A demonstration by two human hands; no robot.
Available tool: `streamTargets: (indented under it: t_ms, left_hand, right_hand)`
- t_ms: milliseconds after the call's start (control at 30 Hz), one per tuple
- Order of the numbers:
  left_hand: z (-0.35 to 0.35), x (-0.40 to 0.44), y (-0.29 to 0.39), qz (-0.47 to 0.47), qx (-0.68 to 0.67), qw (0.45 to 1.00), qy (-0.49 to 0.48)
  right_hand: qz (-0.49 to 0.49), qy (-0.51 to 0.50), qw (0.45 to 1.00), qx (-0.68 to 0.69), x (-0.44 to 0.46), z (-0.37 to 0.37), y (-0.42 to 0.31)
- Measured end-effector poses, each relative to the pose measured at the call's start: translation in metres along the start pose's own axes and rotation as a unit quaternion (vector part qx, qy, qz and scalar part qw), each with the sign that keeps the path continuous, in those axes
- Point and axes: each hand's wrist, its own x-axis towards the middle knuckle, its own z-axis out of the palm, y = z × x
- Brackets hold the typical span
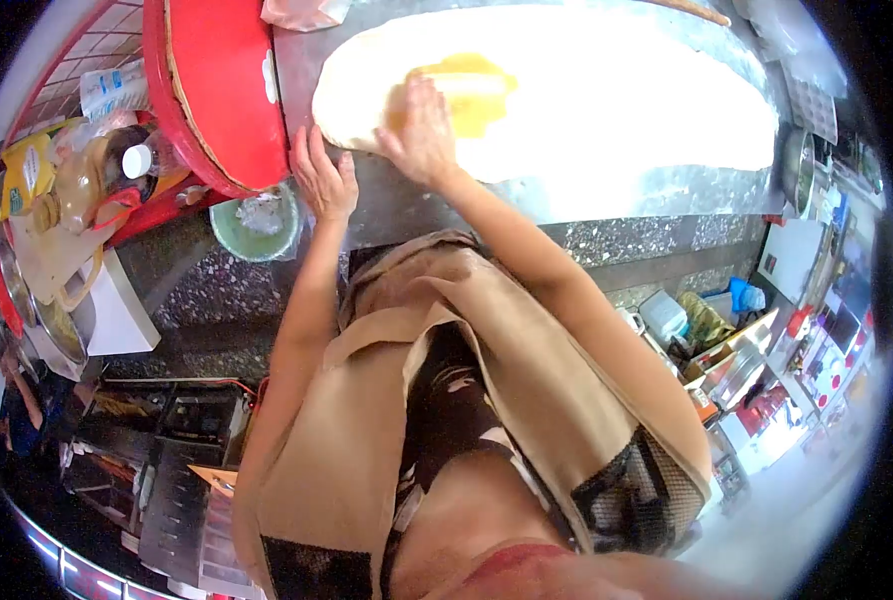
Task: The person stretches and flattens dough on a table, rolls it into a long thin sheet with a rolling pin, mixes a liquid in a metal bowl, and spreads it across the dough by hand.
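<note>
A wide white sheet of dough (626, 100) lies on the metal work surface (606, 195), very bright in the light. On its left part is a yellow, oily-looking patch (481, 95). My right hand (426, 135) rests flat at the left edge of this patch, fingers stretched forward and thumb out. My left hand (324, 180) is beside the dough's left end, near the metal surface's edge, fingers apart and holding nothing. Just left of it stands a red board or lid (221, 85).
A green bowl (256, 225) with a plastic bag in it sits below my left hand. Bottles (141, 160) and a yellow packet (28, 178) crowd the left. A thin stick (691, 10) lies behind the dough. Another person's arm (26, 395) shows far left.
</note>
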Motion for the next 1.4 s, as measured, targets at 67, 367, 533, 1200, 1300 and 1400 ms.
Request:
streamTargets:
  t_ms: [67, 367, 533, 1200, 1300, 1400]
  left_hand:
    - [0.001, -0.001, -0.002, -0.008, -0.028, 0.999, 0.019]
    - [0.001, 0.000, -0.003, 0.003, -0.010, 1.000, 0.015]
    - [0.001, 0.002, 0.003, -0.011, 0.009, 1.000, -0.008]
    - [0.004, 0.003, 0.002, -0.047, 0.009, 0.999, 0.000]
    - [0.004, 0.002, 0.002, -0.031, 0.023, 0.999, -0.003]
    - [0.004, 0.005, 0.004, -0.014, 0.037, 0.999, -0.010]
  right_hand:
    - [-0.076, -0.022, 0.996, -0.042, -0.001, 0.020, -0.020]
    - [-0.076, 0.049, 0.977, -0.191, -0.017, -0.021, 0.071]
    - [0.096, 0.068, 0.962, -0.248, -0.042, -0.086, 0.167]
    - [-0.148, 0.000, 0.987, -0.055, 0.061, 0.000, 0.039]
    - [-0.091, 0.065, 0.982, -0.151, 0.070, -0.042, 0.112]
    - [-0.022, 0.081, 0.973, -0.216, 0.065, -0.091, 0.184]
